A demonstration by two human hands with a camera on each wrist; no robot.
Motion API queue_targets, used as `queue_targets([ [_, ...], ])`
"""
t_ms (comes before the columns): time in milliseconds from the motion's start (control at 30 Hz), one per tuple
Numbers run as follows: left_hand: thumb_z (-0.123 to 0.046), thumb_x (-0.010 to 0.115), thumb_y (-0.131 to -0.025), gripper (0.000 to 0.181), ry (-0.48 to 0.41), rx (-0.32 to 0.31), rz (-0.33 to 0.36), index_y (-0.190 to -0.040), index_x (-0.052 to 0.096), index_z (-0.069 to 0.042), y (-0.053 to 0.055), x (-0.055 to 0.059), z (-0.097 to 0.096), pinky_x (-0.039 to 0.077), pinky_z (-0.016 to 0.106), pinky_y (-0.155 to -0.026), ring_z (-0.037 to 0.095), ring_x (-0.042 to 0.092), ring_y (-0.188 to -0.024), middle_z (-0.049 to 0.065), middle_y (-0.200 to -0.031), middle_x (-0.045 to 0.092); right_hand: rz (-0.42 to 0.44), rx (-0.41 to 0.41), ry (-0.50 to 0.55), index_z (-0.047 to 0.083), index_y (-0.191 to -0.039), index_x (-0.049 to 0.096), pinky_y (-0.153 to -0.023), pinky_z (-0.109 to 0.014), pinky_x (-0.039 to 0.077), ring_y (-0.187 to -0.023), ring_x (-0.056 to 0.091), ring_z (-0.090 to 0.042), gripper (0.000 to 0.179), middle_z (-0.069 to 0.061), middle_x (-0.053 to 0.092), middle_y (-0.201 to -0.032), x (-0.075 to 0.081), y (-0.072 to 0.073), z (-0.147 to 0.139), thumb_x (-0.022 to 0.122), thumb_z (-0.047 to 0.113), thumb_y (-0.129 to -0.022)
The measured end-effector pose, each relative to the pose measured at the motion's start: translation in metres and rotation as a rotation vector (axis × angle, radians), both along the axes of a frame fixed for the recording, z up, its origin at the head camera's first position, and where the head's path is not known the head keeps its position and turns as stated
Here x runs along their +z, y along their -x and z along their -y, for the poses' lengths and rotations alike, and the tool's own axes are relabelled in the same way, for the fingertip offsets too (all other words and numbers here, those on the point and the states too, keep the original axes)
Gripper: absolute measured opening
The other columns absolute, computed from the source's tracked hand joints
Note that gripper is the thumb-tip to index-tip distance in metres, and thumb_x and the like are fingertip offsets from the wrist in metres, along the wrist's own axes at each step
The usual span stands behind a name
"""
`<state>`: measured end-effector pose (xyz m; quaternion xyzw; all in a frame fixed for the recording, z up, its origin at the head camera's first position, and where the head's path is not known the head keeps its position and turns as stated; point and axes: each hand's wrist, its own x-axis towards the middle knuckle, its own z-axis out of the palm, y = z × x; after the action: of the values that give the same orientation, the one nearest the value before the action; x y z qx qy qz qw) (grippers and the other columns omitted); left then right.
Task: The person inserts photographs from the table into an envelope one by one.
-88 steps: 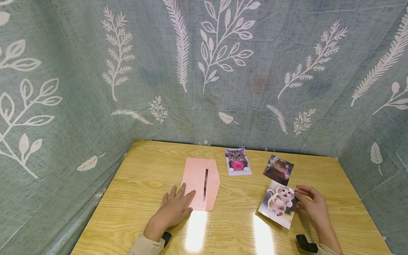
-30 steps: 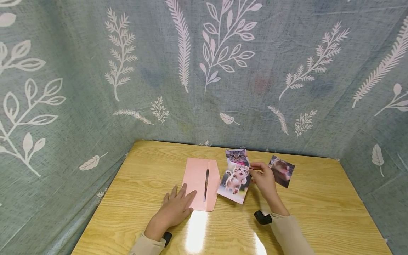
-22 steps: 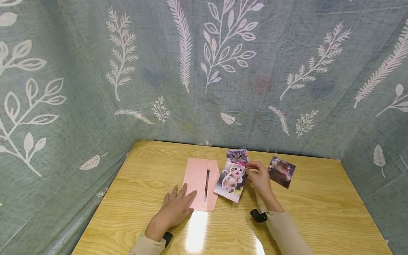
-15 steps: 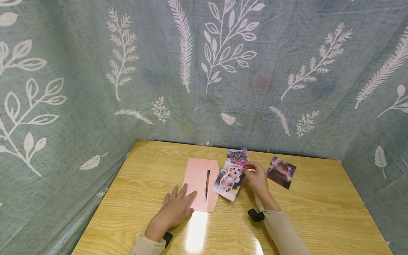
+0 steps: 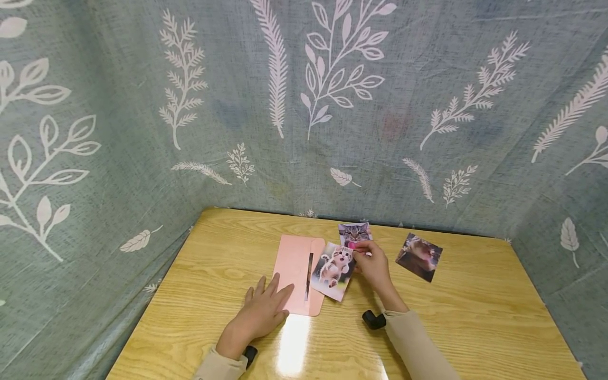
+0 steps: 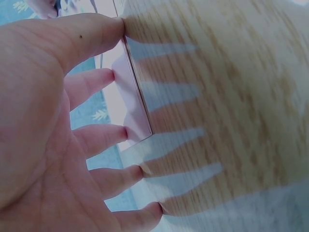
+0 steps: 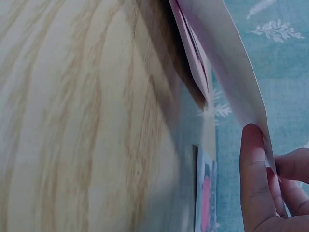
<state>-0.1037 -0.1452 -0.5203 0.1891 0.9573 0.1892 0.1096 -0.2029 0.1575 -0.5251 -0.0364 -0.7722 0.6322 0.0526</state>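
A pink envelope [image 5: 292, 264] lies on the table with its flap to the right; a dark strip of a picture shows in its slot. My left hand [image 5: 263, 311] rests with spread fingers on the envelope's near left part, some fingertips on the wood. In my right hand [image 5: 375, 264] a kitten photo card [image 5: 332, 272] is pinched at its right edge, thumb on one face. The card is tilted, raised off the table, and overlaps the envelope's flap from above. In the right wrist view the card's pale back [image 7: 227, 58] shows.
Behind the right hand lies a photo card of a tabby cat [image 5: 353, 232], partly covered. A darker photo card [image 5: 420, 257] lies farther right on the wooden table [image 5: 475, 316]. A patterned curtain [image 5: 304, 105] hangs behind the table's back edge.
My right hand has carried the kitten photo card leftward from beside the dark card, past the tabby card, to over the envelope's flap. My left hand stays in place.
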Motion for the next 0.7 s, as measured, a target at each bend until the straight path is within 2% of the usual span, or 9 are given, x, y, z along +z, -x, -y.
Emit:
queue_targets([
  [200,-0.032,0.063,-0.099,0.060,0.005,0.003,0.005,-0.154,0.042,-0.021,0.001,0.000,0.000,0.019,0.075,-0.106,0.056,0.017,-0.143,0.023,-0.161,0.023,0.020,0.020,-0.045,-0.005,-0.113,0.066,-0.060,-0.044,0.060,-0.080,0.064,-0.021,0.024,-0.016,0.065,-0.100,-0.002,0.002,0.008,0.068,0.000,-0.090],
  [400,-0.032,0.063,-0.099,0.060,-0.001,0.004,0.007,-0.154,0.042,-0.021,0.001,0.000,0.000,0.019,0.076,-0.105,0.056,0.017,-0.143,0.023,-0.161,0.023,0.028,0.029,-0.086,-0.005,-0.114,0.066,-0.058,-0.042,0.060,-0.082,0.065,-0.022,0.023,-0.016,0.067,-0.100,-0.004,0.004,0.015,0.068,0.001,-0.091],
  [700,-0.032,0.063,-0.099,0.060,-0.008,0.002,0.008,-0.154,0.042,-0.021,0.000,0.000,0.001,0.018,0.076,-0.105,0.056,0.017,-0.143,0.023,-0.161,0.022,0.051,0.074,-0.048,-0.009,-0.116,0.062,-0.055,-0.038,0.059,-0.075,0.065,-0.024,0.024,-0.020,0.066,-0.101,-0.010,0.007,0.022,0.062,-0.005,-0.093],
])
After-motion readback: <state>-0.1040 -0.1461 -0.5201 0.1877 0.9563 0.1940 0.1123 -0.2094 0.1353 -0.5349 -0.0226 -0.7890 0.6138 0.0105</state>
